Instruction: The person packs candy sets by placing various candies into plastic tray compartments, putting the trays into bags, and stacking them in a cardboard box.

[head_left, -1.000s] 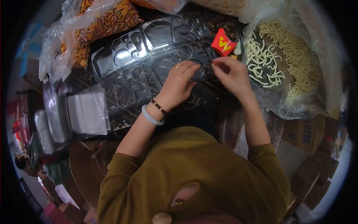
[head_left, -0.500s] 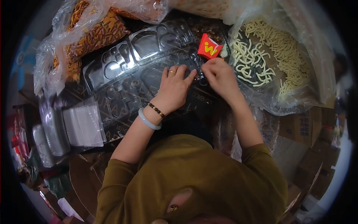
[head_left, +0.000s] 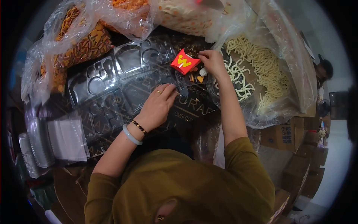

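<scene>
My left hand (head_left: 158,104) is over the dark patterned surface, its fingers bent and drawn together at the edge of some clear plastic (head_left: 181,87). Farther off, my right hand (head_left: 214,63) has its thumb and finger pinched beside a red fries box (head_left: 184,61) with a yellow mark. Whatever is in that pinch is too small to make out. Just below the box are a whitish piece (head_left: 203,72) and an orange-yellow piece (head_left: 200,79). Clear moulded plastic trays (head_left: 128,56) stretch out to the left of the box.
Pale noodle-like strands (head_left: 257,56) fill an open clear bag at right. Bags of orange and brown pieces (head_left: 84,46) stand at back left, with a bag of pale dotted pieces (head_left: 182,15) behind. Flat clear sleeves (head_left: 67,136) lie at left. A cardboard box (head_left: 281,136) is below right.
The view has shifted. My right hand has moved from below the red fries box to its right side. My left hand's fingers, spread before, are closer together now, and the small pieces show more.
</scene>
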{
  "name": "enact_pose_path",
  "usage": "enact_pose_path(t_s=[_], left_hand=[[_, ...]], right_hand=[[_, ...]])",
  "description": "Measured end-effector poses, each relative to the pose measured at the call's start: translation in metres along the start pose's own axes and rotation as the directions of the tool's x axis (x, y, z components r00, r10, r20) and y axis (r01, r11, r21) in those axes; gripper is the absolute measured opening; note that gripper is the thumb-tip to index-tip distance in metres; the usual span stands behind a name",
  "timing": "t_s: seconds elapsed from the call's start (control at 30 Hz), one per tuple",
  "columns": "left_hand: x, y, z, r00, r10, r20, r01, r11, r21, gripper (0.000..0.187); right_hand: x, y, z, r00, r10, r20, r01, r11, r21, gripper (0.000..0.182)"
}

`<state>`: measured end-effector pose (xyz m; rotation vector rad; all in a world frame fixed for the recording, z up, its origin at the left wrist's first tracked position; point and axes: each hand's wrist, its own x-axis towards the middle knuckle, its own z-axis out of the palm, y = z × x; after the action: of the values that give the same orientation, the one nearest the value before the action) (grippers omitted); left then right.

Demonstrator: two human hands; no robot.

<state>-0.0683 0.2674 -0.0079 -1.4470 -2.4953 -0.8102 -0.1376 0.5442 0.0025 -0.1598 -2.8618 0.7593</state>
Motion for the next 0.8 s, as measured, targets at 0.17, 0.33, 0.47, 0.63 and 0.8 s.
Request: enact_pose_path(t_s=[0.17,0.33,0.47,0.63,0.8], left_hand=[[-0.003,0.0,-0.002,0.999,0.036,0.029,-0.038,0.998,0.055,0.04],[-0.003,-0.004,0.003,0.999,0.044,-0.011,-0.044,0.999,0.016,0.035],[-0.003,-0.004,0.006,0.999,0.034,-0.039,-0.034,0.999,0.008,0.034],[-0.004,-0.005,0.007,0.999,0.038,-0.025,-0.038,0.999,0.009,0.036],[-0.006,-0.004,0.008,0.997,0.016,-0.072,-0.02,0.999,-0.048,0.043]], right_hand=[[-0.023,0.002,0.0,0.953,0.078,-0.292,0.005,0.961,0.275,0.024],[-0.108,-0.06,0.003,0.991,0.13,-0.005,-0.103,0.807,0.582,0.017],[-0.136,-0.079,0.034,0.976,-0.118,-0.185,0.184,0.9,0.396,0.015],[-0.145,-0.087,0.04,0.908,-0.352,-0.23,0.313,0.931,-0.187,0.014],[-0.146,-0.078,0.034,0.939,-0.314,-0.141,0.313,0.949,-0.031,0.017]])
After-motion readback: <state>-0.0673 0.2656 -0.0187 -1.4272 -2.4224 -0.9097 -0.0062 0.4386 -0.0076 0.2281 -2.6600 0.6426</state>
